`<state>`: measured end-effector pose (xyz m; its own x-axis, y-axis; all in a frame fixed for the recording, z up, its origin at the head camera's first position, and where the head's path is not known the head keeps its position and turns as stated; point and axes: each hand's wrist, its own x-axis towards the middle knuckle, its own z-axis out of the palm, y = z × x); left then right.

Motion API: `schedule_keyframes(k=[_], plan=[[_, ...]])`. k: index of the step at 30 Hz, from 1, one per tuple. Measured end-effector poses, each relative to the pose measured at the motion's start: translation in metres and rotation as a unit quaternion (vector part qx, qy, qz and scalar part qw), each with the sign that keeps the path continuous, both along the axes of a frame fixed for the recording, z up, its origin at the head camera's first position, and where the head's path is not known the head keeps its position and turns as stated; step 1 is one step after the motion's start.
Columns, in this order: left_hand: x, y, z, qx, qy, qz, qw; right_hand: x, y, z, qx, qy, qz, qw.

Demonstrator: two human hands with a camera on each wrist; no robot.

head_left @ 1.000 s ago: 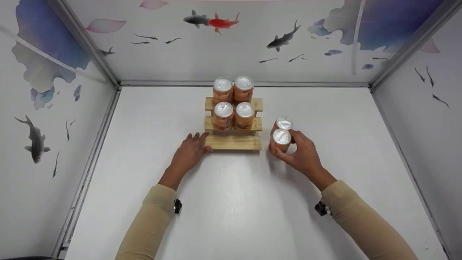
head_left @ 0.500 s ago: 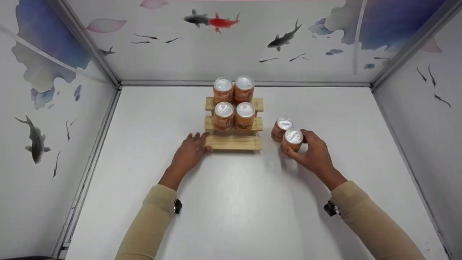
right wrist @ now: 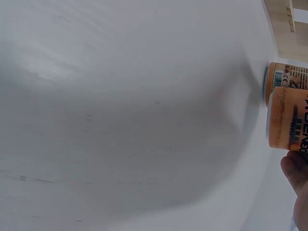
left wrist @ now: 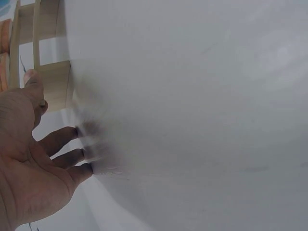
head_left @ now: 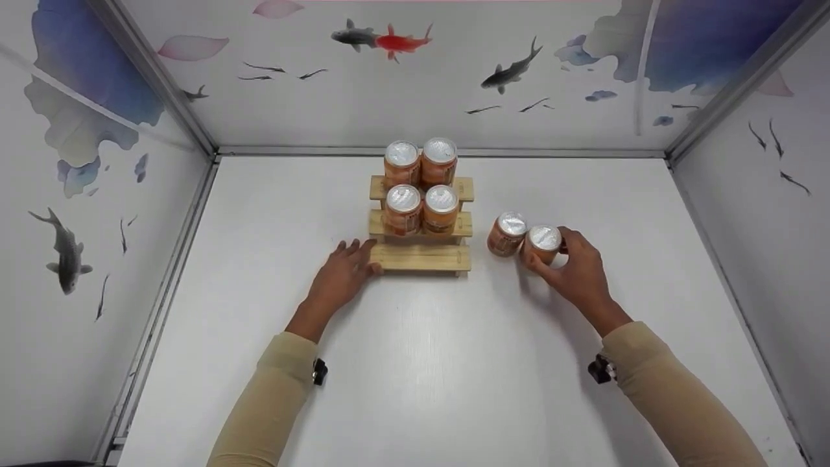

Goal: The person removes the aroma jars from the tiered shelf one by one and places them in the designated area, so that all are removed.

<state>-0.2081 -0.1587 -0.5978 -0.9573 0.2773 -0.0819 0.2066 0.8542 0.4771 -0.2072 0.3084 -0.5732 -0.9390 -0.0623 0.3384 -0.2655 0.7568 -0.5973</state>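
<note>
A tiered wooden stand [head_left: 421, 258] with three steps sits near the back of the table; its lowest step is bare. My left hand [head_left: 337, 279] is at the left end of that step, thumb at the front and index finger behind. In the left wrist view, the other fingertips [left wrist: 88, 168] reach down to the table. Right of the stand, my right hand [head_left: 578, 267] grips an upright orange can [head_left: 543, 239] with a silver lid between thumb and fingers. A matching can [head_left: 508, 237] stands close at its left. The right wrist view shows the held can [right wrist: 285, 118] overlapping the other.
Two orange cans [head_left: 421, 211] stand side by side on the middle step and two more [head_left: 420, 165] on the top step. White panels with painted fish [head_left: 402, 78] enclose the white table [head_left: 421, 363] at the back and sides.
My right hand has moved the can rightward and slightly back, from in front of the other can to beside it. My left hand has stayed at the stand.
</note>
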Motion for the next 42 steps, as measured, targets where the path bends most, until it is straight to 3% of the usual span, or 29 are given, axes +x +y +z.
schedule_keyframes(k=[12,19,42], plan=[[0.004,0.001,0.006,0.044,-0.029,0.018,0.9985,-0.019,0.004,-0.003,-0.019,-0.027,-0.026,0.9991],[0.005,0.002,0.007,0.043,-0.016,0.017,0.9988,-0.026,0.005,-0.005,-0.023,-0.039,-0.03,0.9985],[0.004,0.002,0.006,0.053,-0.027,0.025,0.9979,-0.032,0.0,-0.007,-0.031,-0.068,-0.028,0.9968]])
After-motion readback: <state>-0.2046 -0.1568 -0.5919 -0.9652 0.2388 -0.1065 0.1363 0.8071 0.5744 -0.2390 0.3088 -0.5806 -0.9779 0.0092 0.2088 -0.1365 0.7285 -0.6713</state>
